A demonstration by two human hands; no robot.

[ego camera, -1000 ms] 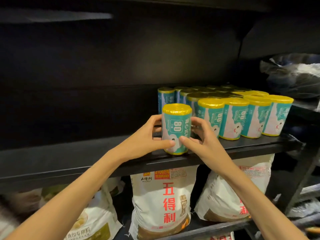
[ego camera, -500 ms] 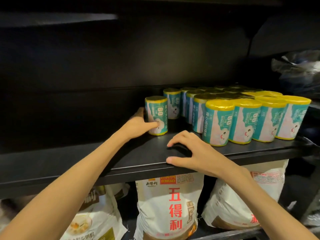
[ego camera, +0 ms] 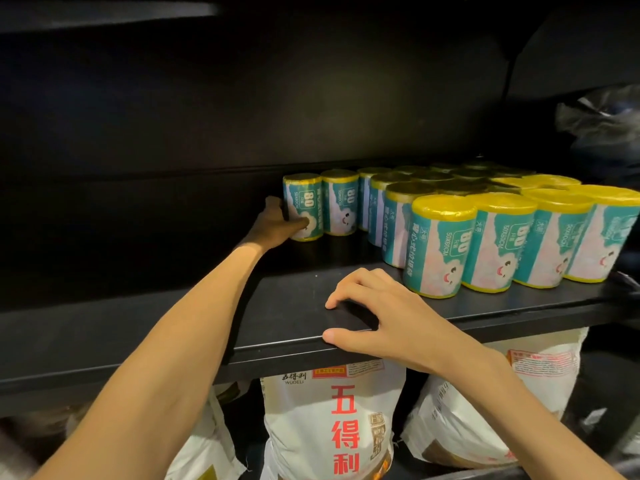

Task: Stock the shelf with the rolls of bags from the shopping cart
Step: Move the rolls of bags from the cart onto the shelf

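Left hand point(ego camera: 277, 226) grips teal yellow-capped bag roll point(ego camera: 303, 211), frame centre-left, fingers wrapped around it.
Right hand point(ego camera: 388, 320) rests on black metal shelf point(ego camera: 138, 327), fingers spread.

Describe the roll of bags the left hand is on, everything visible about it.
The roll is a short cylinder in shiny film, with a yellow top and bottom rim and a teal and white label printed with "80" and a smiling cloud-like figure. It stands upright at the back of the black shelf, leftmost in the rear row, close beside the neighbouring roll. The left hand grips its left side, thumb across the lower front.
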